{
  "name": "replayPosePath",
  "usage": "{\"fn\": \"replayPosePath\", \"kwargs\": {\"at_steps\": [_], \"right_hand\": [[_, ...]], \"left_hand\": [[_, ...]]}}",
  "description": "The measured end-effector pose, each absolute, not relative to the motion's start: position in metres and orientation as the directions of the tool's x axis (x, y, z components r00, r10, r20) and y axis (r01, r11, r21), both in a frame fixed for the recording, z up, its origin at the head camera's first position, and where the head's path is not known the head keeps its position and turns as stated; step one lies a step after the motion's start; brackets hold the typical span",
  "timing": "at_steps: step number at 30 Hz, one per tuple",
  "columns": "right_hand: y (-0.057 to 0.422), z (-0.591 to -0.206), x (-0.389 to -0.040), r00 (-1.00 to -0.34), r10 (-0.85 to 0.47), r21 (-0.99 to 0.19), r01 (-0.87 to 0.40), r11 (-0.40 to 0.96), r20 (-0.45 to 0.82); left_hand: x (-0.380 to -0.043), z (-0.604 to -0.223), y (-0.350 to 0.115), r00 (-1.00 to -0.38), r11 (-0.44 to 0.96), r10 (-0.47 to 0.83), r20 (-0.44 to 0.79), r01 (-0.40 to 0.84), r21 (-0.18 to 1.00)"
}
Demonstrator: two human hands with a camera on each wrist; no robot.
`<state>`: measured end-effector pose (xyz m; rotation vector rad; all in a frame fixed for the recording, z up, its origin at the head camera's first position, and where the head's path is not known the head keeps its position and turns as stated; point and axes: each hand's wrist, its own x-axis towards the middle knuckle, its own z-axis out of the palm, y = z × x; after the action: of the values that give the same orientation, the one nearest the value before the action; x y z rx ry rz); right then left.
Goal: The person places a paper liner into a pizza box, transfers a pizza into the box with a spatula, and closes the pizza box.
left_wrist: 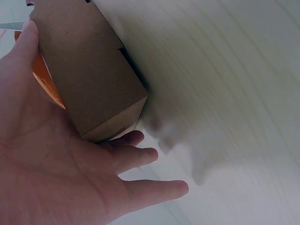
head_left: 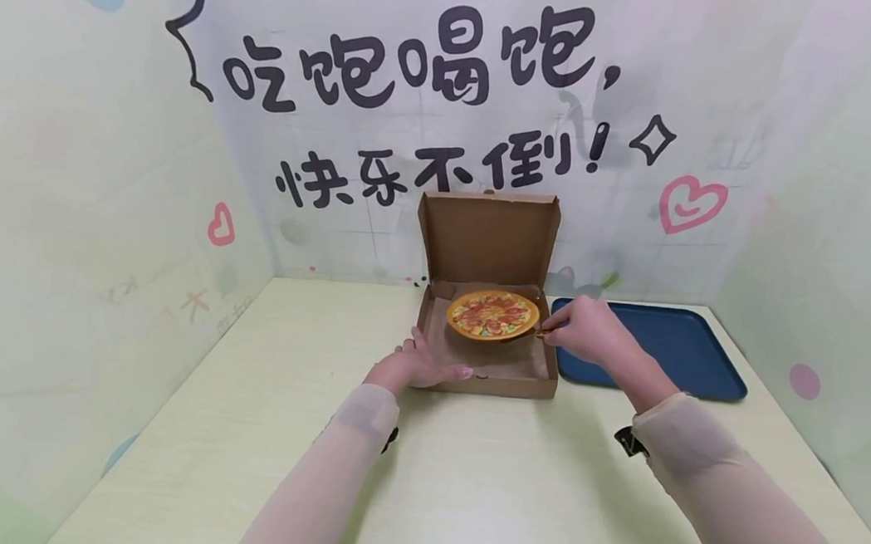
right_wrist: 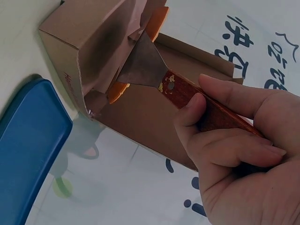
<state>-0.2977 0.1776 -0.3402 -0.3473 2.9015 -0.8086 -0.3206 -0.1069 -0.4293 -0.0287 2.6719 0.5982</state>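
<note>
The right hand (head_left: 593, 327) grips the handle of a spatula (right_wrist: 180, 89), its blade under the right side of the pizza (head_left: 493, 315). The left hand (head_left: 409, 366) is open, fingers extended, and touches the near left corner of the box (head_left: 507, 388), thumb along the near rim. The pizza is over the paper-lined base, apparently raised off it, while the lid (head_left: 493, 238) stands up at the far side. The step in hand looks like lifting the pizza; the next move calls for a level blade and a steady box. A blue tray (head_left: 670, 349) lies just right on the bench (head_left: 483, 475).
</note>
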Motion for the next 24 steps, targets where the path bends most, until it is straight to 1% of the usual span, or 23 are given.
{"fn": "replayPosePath", "kwargs": {"at_steps": [10,17,24], "right_hand": [[0.169,-0.349,-0.300,-0.972,-0.229,-0.519,-0.169,0.838,-0.053],[0.165,-0.356,-0.303,-0.978,-0.191,-0.537,-0.116,0.836,-0.086],[0.164,-0.359,-0.302,-0.979,-0.192,-0.511,-0.127,0.850,-0.075]], "left_hand": [[-0.320,-0.432,-0.105,-0.924,0.908,0.051,-0.379,-0.115,0.403],[-0.319,-0.432,-0.106,-0.923,0.907,0.056,-0.380,-0.112,0.405],[-0.319,-0.432,-0.106,-0.924,0.908,0.057,-0.377,-0.109,0.404]]}}
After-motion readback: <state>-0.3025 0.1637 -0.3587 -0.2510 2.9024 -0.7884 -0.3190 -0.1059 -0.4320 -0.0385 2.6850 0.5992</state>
